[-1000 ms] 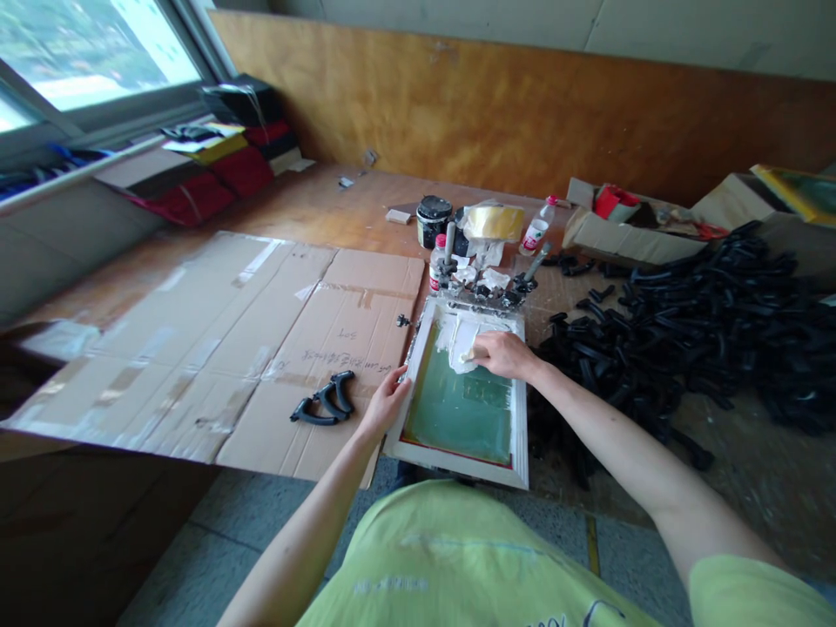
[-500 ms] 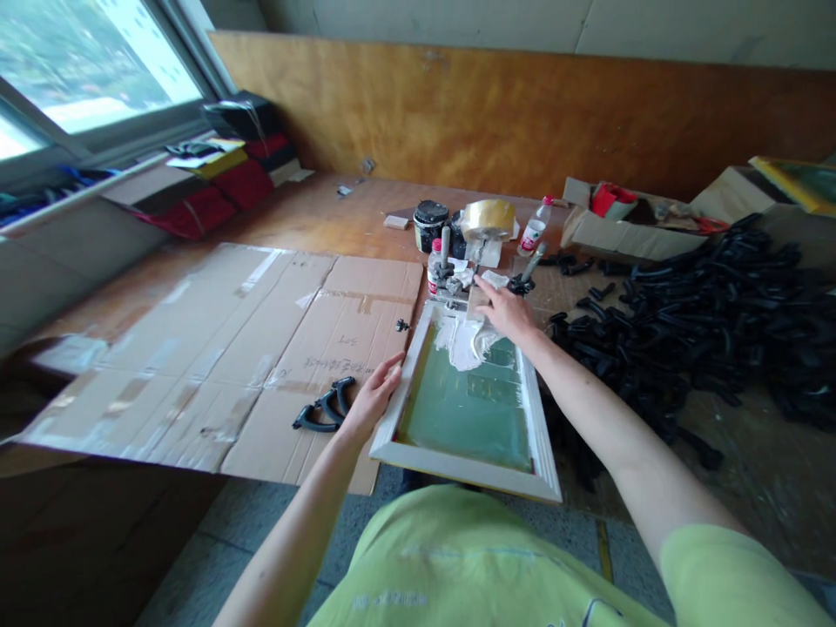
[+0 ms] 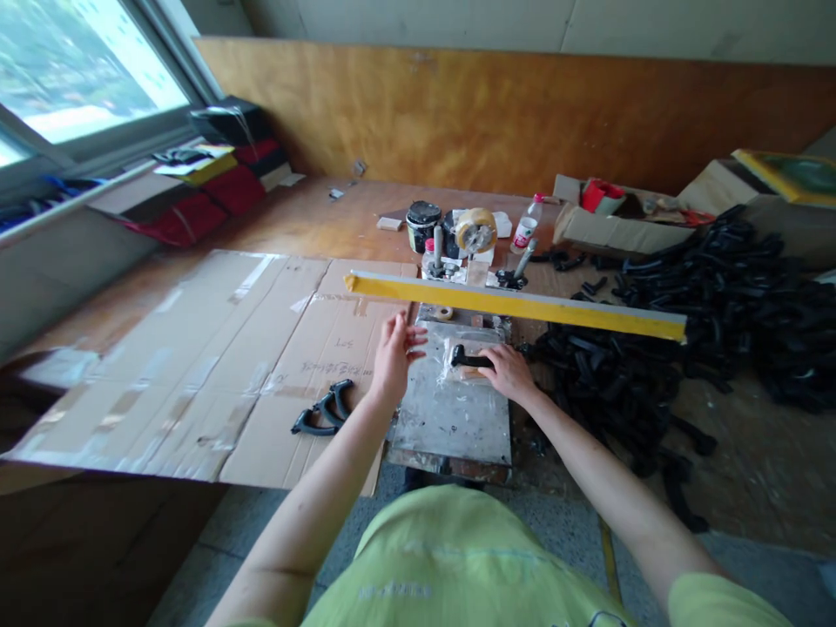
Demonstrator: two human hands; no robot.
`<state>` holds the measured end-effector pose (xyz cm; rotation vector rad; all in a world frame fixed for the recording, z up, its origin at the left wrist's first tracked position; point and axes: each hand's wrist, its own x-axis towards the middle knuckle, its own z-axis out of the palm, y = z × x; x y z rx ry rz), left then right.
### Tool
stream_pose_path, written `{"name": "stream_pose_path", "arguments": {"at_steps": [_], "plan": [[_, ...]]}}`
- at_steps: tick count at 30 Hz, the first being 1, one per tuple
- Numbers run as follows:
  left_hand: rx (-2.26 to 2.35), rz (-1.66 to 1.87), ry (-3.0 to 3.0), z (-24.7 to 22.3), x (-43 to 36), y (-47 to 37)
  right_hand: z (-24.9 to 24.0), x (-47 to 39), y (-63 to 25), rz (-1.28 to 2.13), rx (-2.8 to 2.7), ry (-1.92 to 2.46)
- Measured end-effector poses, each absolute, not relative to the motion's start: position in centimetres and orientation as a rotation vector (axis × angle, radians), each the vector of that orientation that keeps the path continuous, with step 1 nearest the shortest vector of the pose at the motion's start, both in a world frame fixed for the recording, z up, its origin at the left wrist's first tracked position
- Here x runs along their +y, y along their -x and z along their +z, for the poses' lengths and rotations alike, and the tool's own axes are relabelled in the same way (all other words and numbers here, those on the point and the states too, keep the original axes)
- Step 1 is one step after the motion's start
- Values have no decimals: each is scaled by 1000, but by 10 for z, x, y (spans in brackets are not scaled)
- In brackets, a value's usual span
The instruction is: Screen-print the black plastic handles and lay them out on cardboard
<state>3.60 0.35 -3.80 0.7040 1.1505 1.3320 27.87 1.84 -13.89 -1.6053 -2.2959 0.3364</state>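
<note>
The screen printing frame (image 3: 522, 303) is tilted up on its hinge clamps (image 3: 444, 272), so only its yellow-taped near edge shows as a long bar. Below it lies a worn grey metal base plate (image 3: 450, 409). On a small block there rests a curved black plastic handle (image 3: 471, 358), its right end pinched in the fingers of my right hand (image 3: 511, 373). My left hand (image 3: 394, 353) hovers over the left side of the plate, fingers apart and a little bent, holding nothing. It is just below the raised frame, and I cannot tell if it touches it.
To the left, several black handles (image 3: 325, 407) lie on a flattened cardboard sheet (image 3: 261, 348). A big heap of black handles (image 3: 620, 366) covers the right. Behind the clamps stand a black tub (image 3: 423, 225), a tape roll (image 3: 476, 231), a bottle (image 3: 526, 225) and an open carton (image 3: 597, 231).
The frame has swung from flat to raised, uncovering the plate and block. My right hand has left the white-inked upper part of the frame for a black handle. My left hand has let go of the frame's side.
</note>
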Motion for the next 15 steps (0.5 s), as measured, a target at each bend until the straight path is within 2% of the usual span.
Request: {"name": "stream_pose_path", "arguments": {"at_steps": [4,7,9,11,15], "plan": [[1101,822,-530,-94,-54,-52,-121,-18,-234,207,-2318,1460],[1126,858,-366,-121,-86,-43,-111,-45,-210,244,-2538,1070],[1258,938,-312,-136,-100,-18,-110,-49,-218,275,-2583,1007],[1478,1044,-287,-151,-113,23,-112,-42,-254,202,-2468,1315],[1950,1130,-151,-189,-142,114,-120,-13,-361,-68,-1897,2322]]}}
